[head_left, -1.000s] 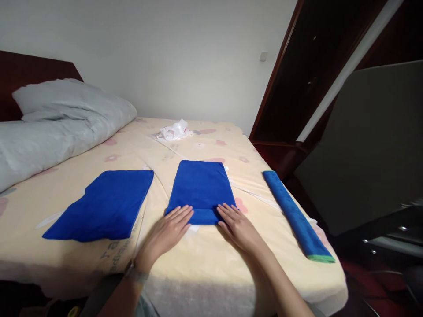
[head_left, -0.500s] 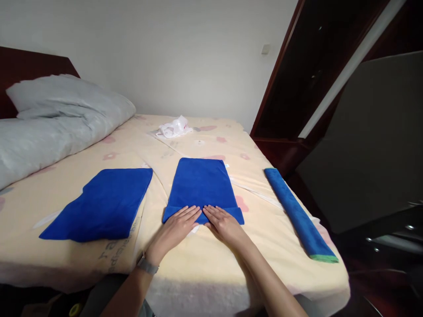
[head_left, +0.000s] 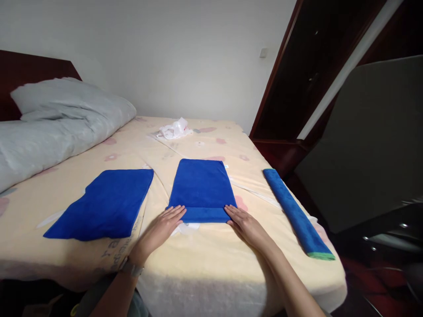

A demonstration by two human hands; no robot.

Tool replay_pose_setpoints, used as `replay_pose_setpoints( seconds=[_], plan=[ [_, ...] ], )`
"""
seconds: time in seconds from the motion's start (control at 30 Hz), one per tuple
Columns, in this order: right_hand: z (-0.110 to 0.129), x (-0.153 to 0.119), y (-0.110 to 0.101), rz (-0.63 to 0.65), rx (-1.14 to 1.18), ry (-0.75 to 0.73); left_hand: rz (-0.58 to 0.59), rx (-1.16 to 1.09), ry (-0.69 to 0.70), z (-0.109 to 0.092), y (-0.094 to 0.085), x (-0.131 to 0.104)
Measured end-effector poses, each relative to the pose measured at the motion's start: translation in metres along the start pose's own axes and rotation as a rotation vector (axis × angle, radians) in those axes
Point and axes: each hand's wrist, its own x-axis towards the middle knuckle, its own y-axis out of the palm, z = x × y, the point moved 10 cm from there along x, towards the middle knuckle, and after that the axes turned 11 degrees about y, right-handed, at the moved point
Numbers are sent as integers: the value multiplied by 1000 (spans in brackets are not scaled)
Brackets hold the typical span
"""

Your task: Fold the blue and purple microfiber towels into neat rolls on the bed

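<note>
A blue towel lies flat on the bed in front of me, its near edge folded over into a narrow band. My left hand rests on the left end of that band, fingers stretched out and flat. On the band's right end lies my right hand, also flat with its fingers extended. To the left is a second blue towel, spread with an uneven outline. A rolled blue towel with green edging lies to the right, apart from my hands.
The bed has a cream patterned sheet. A crumpled white plastic bag sits toward the wall. At the left lies a grey quilt near the dark headboard. A dark door stands beyond the bed's right side.
My hands have slid apart along the folded band, from its middle out to its two ends. The towels have stayed in place.
</note>
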Motion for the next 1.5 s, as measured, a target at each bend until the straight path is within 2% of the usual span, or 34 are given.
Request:
replay_pose_setpoints(
  seconds=[0.17,0.23,0.3,0.37,0.47,0.6,0.67,0.77,0.9,1.0,1.2,1.37,1.5],
  plan=[
    [-10,-6,-12,-1,-23,30,-27,8,-65,17,-15,-17],
    [-2,-4,-15,-5,-58,25,-46,40,-69,13,-21,-16],
    [15,2,-14,-13,-73,17,-67,74,-48,-1,-25,-6],
    [38,11,-8,-12,-64,-20,-75,87,1,-21,-22,11],
    [70,27,13,-7,-39,-81,-64,92,62,-47,-9,37],
    [81,41,41,-22,-52,-94,-71,108,62,-49,4,50],
    [79,40,47,-23,-61,-117,-65,107,75,-45,8,48],
    [73,29,46,-13,-66,-164,-29,99,89,-38,13,41],
    [53,15,31,-4,-82,-142,-5,81,133,-36,14,31],
    [36,7,18,-9,-89,-107,-4,66,117,-28,14,22],
    [17,-3,6,-23,-107,-76,12,43,91,-17,8,10],
    [7,-6,-1,-49,-69,-36,-9,48,56,-13,0,1],
    [0,-9,-4,-36,-27,-16,-42,33,-16,-1,-4,-8]
  ],
)
